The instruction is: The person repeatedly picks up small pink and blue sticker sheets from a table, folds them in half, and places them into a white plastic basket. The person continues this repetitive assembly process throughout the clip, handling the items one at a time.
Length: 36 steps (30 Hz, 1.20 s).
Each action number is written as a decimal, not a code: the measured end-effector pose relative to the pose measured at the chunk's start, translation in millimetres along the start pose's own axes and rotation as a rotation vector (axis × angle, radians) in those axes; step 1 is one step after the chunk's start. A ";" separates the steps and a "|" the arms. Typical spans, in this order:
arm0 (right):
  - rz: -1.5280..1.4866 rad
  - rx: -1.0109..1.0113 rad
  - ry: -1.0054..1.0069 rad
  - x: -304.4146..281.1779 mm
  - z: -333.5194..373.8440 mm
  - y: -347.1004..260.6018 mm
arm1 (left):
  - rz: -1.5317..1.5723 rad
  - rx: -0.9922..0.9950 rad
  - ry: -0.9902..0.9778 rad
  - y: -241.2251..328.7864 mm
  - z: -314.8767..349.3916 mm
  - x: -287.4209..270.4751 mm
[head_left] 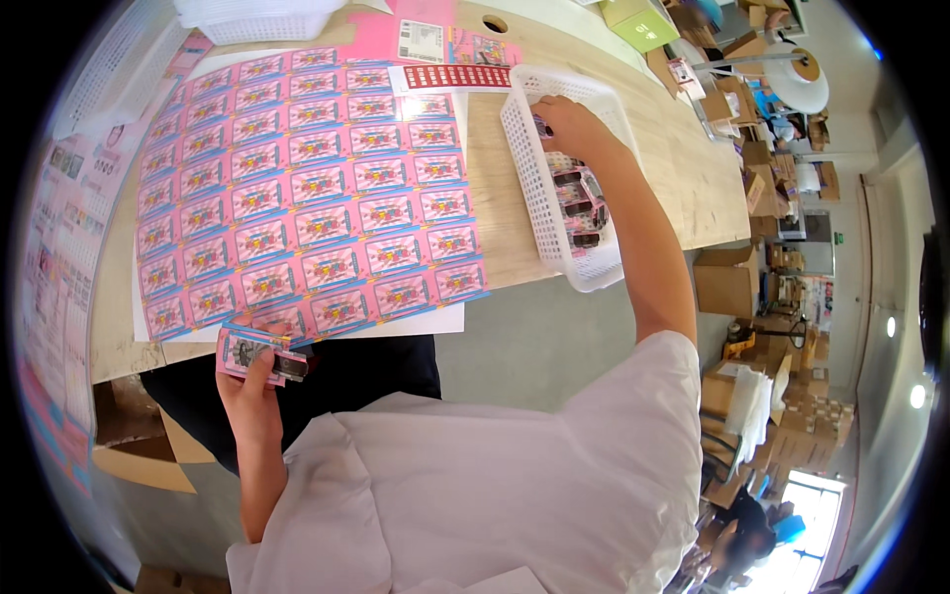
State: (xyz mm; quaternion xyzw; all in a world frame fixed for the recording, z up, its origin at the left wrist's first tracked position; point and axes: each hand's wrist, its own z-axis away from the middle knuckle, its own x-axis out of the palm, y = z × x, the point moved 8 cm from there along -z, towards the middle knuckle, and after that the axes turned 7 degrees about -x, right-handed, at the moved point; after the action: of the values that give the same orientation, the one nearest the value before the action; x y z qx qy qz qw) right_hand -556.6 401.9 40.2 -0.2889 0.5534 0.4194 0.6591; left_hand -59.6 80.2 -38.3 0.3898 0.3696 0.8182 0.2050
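Observation:
My left hand is closed around a small pink printed card packet, thumb pressed on its face, just off the table's front edge. A dark, pink-edged small piece sticks out to the right of that packet in the same grip. My right arm stretches across to a white plastic basket. Inside its far end, my right hand has its fingers curled down at a small dark-and-purple piece; the fingertips are partly hidden. Several similar black-and-pink pieces lie jumbled in the basket nearer me.
A large sheet of repeated pink cards covers the table's left half. A red-and-white strip lies beyond it. White baskets stand at the far left, a green box at the far right. Cardboard boxes fill the room beyond.

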 end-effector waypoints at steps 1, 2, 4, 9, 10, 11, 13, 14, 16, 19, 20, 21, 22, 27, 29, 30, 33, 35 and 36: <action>-0.016 -0.010 0.011 -1.1 1.2 4.2 | 0.000 -0.003 0.006 -0.7 -0.5 0.6; -0.034 -0.021 0.023 -3.6 1.4 5.9 | -0.003 -0.003 -0.002 -1.1 -1.0 0.9; -0.091 -0.001 0.038 -9.5 7.4 13.5 | -0.011 -0.005 -0.019 -1.8 -2.8 -0.4; -0.261 0.167 0.140 -52.7 25.6 32.1 | -0.032 -0.010 -0.019 -2.3 -3.8 -4.1; -0.307 0.217 0.167 -56.5 30.1 39.8 | -0.034 -0.006 -0.021 -2.6 -3.9 -4.9; -0.299 0.206 0.203 -60.1 31.6 43.6 | -0.032 -0.001 -0.031 -2.7 -4.2 -3.5; -0.246 0.206 0.153 -51.6 35.0 46.0 | -0.027 0.009 -0.050 -2.7 -4.4 -0.7; -0.219 0.205 0.129 -50.6 33.7 42.7 | -0.031 0.002 -0.050 -3.5 -4.6 -0.6; -0.198 0.157 0.095 -37.3 28.6 39.9 | -0.039 -0.012 -0.050 -5.0 -5.4 -0.1; -0.191 0.149 0.089 -33.5 23.3 34.8 | -0.032 -0.017 -0.045 -3.5 -3.5 1.5; -0.194 0.156 0.096 -36.8 20.8 29.9 | -0.038 -0.015 -0.042 -2.1 -2.0 1.7; -0.240 0.192 0.021 -31.0 17.7 25.0 | -0.044 -0.013 -0.039 -0.8 -0.9 1.9; -0.286 0.228 -0.054 -23.9 14.3 18.7 | -0.049 -0.011 -0.035 0.8 0.3 1.5; -0.146 0.043 0.003 -4.6 11.2 10.7 | -0.071 0.013 -0.018 -0.6 -0.2 3.7; -0.110 -0.019 0.082 -7.1 10.7 11.6 | -0.080 0.024 -0.010 -1.5 -0.2 3.9; -0.093 -0.048 0.121 -8.1 12.2 11.7 | -0.081 0.025 -0.013 -1.7 -0.3 4.3; -0.216 0.122 -0.024 -10.7 11.2 25.0 | -0.084 0.036 -0.010 -3.5 -0.9 -1.9; -0.162 0.083 0.061 -28.2 18.5 33.5 | -0.085 0.032 -0.011 -5.4 -2.4 -3.5; -0.137 0.057 0.106 -41.0 18.9 30.5 | -0.092 0.030 -0.002 -5.2 -1.7 -4.4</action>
State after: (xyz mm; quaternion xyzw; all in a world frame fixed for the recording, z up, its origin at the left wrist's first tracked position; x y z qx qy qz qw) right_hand -575.5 423.0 86.7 -0.3289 0.5780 0.3414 0.6642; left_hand -58.0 80.1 -45.1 0.3765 0.3992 0.8018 0.2367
